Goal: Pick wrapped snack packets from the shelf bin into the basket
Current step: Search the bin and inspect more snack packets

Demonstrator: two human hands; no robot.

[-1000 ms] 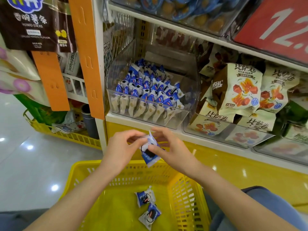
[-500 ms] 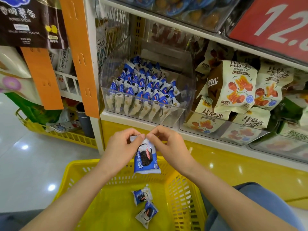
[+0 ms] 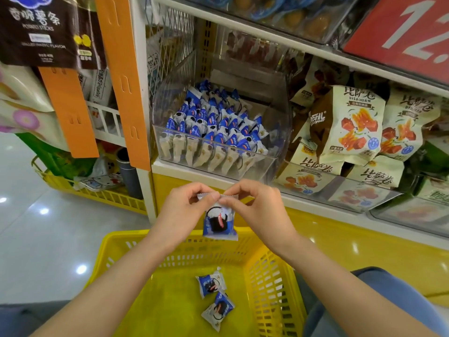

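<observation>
Both hands are up in front of the shelf, above the basket. Left hand [image 3: 184, 212] and right hand [image 3: 257, 210] each pinch the top seam of one blue-and-white snack packet [image 3: 220, 223], thumb against forefinger. The fingertips nearly meet at the middle of the seam. Grip on both sides: pinched on that crimped edge, other fingers curled loosely behind. The packet hangs upright below the fingers with its printed face toward the camera. Its lower edge lines up with the far rim of the yellow basket [image 3: 269, 283] in this view, and it is not resting in the basket.

Basket floor: two more packets [image 3: 210, 283] of the same kind lie flat, just beside each other, nearer the right wall. Can't tell whether their corners touch.

The clear bin [image 3: 277, 122] sits on the white shelf [image 3: 194, 173] directly behind the hands. It holds rows of the same packets [image 3: 213, 125] standing on edge, with the front row against the front wall.

Right of the bin: cream snack bags [image 3: 352, 122] with orange print. Red price sign [image 3: 401, 32] top right. Orange strips [image 3: 121, 81] hang at left. A second yellow basket [image 3: 97, 193] sits on the glossy floor [image 3: 36, 227] at left.
</observation>
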